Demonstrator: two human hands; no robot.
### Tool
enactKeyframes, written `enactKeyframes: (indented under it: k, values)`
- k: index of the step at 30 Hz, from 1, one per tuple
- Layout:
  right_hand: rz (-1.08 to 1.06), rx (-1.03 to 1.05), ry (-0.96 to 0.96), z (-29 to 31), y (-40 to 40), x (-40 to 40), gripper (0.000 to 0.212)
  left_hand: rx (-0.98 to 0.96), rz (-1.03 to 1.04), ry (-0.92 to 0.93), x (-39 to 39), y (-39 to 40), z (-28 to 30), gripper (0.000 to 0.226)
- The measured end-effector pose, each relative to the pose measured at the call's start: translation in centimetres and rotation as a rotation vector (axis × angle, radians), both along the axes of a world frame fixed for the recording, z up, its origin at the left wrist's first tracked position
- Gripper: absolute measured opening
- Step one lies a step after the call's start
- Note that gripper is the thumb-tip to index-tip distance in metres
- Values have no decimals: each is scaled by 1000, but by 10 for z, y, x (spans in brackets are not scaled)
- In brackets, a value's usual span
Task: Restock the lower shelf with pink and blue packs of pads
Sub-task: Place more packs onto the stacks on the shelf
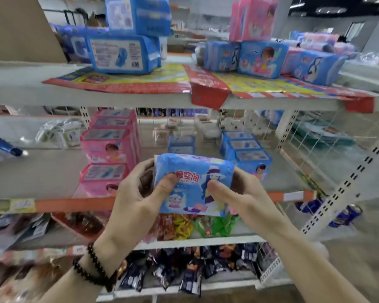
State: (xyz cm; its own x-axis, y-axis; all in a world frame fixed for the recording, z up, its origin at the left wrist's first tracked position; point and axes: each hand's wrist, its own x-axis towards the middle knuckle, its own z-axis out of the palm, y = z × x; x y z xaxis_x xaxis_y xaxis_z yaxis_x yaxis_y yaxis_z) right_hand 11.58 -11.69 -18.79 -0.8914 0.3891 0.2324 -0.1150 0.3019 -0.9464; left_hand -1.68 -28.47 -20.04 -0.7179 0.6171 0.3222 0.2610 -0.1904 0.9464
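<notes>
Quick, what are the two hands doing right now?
Left hand: grip closed on the blue pack.
Right hand: grip closed on the same blue pack.

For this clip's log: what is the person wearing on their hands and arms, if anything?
Both hands are bare, with no gloves or rings visible. The left hand has a bracelet of dark round beads wrapped around its wrist, apparently in two loops. The right hand and its wrist carry nothing. Both forearms are bare, with no sleeves in view.
</notes>
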Motion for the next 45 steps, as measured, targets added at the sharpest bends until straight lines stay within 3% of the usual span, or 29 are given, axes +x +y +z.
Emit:
enactKeyframes:
  k: [2,6,12,15,18,20,26,29,36,37,40,45]
  values:
    - [-21,3,-55,-10,-1,-1,15,-45,5,-3,3,-4,-14,35]
    - [-19,18,-228,-34,3,-3,29,-213,-56,-20,5,-7,-34,31]
    - [4,-24,-279,-55,24,-3,23,-431,-61,0,3,7,-58,29]
    - [30,-38,-321,-64,43,-5,38,-415,-11,-34,7,22,-65,31]
    - [-3,-106,-329,-73,65,-10,80,-395,91,-159,16,40,-73,41]
    - [-30,-117,-323,-79,79,-10,88,-386,132,-218,20,52,-78,41]
    - [32,-138,-294,-93,112,-2,47,-391,151,-204,30,87,-89,53]
    - [57,-92,-271,-101,120,-4,18,-382,165,-182,28,97,-98,81]
    - [64,-110,-306,-114,127,-27,11,-435,142,-168,10,93,-105,92]
    - [58,-110,-315,-115,127,-34,11,-430,139,-190,4,93,-105,89]
    - [32,-134,-317,-115,125,-60,10,-439,142,-223,-20,95,-106,43]
    - [-1,-125,-301,-114,123,-94,6,-502,39,-162,-63,95,-101,27]
